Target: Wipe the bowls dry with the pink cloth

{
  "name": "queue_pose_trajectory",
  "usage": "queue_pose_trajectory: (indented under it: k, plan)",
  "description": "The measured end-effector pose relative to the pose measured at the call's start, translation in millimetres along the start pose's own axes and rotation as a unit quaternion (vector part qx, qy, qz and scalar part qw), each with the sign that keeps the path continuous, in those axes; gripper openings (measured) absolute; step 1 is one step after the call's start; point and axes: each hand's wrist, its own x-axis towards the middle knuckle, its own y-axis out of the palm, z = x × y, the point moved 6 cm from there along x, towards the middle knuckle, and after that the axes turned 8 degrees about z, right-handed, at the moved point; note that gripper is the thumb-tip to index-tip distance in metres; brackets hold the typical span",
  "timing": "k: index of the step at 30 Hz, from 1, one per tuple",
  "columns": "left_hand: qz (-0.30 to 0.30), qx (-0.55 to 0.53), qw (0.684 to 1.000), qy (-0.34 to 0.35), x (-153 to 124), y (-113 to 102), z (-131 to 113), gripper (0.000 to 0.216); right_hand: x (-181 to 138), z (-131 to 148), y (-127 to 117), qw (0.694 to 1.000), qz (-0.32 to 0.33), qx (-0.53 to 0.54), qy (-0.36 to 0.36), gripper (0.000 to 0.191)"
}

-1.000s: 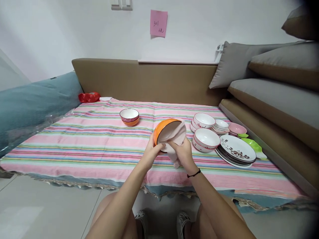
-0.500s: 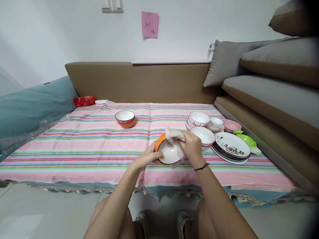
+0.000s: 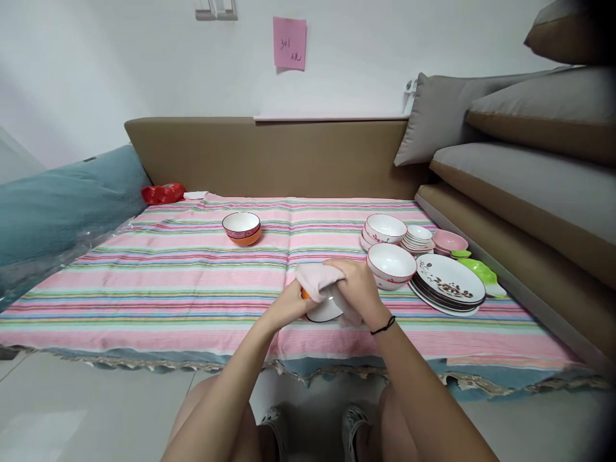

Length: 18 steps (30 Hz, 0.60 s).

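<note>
An orange bowl [image 3: 324, 312] with a white inside and dark rim is tilted toward me, partly hidden by a cloth and my fingers. My left hand [image 3: 289, 304] is closed on its left side. A pale pink cloth [image 3: 315, 278] drapes over the bowl's far rim, and my right hand [image 3: 355, 286] is closed on it at the bowl's right. To the left stand two nested bowls [image 3: 241, 224], the upper one dark red outside and the lower one orange. Right of my hands are white bowls [image 3: 391, 262] with red rims.
A stack of patterned plates [image 3: 450, 282], small white dishes [image 3: 418, 235], a pink bowl [image 3: 450, 240] and a green dish [image 3: 481, 273] stand at the right, beside piled cushions [image 3: 529, 186]. A red package [image 3: 163, 193] lies far left on the striped cloth [image 3: 144, 276].
My right hand has moved the cloth left across the bowl's far rim, covering more of it. My left hand keeps its hold on the bowl.
</note>
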Motion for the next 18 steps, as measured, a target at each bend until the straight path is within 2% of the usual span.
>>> queue_pose_trajectory:
  k: [2,4,6,9,11,13,15,18]
  plan:
    - [-0.035,-0.040,0.998,-0.013,-1,-4,0,0.049,2,-21,-4,0.993,-0.029,0.081,0.083,0.034]
    - [-0.063,-0.100,0.993,0.001,0,-6,0,0.049,2,-36,0,0.973,-0.049,0.162,0.156,0.023]
    - [-0.076,-0.178,0.980,0.036,2,-6,0,0.051,-1,-43,12,0.947,-0.065,0.231,0.214,0.027]
    - [-0.088,-0.268,0.957,0.072,5,-5,-2,0.059,-5,-38,35,0.916,-0.078,0.318,0.232,0.035]
    - [-0.080,-0.283,0.953,0.072,7,-5,-3,0.061,-7,-32,44,0.908,-0.084,0.342,0.225,0.035]
    - [-0.057,-0.259,0.963,0.049,7,-6,-5,0.056,-9,-31,42,0.917,-0.098,0.311,0.228,0.031]
    - [-0.049,-0.193,0.980,0.011,6,-10,-4,0.050,-9,-31,29,0.937,-0.119,0.230,0.232,0.029]
    - [-0.096,-0.090,0.991,-0.017,3,-22,-2,0.051,-7,-28,4,0.971,-0.122,0.050,0.198,0.028]
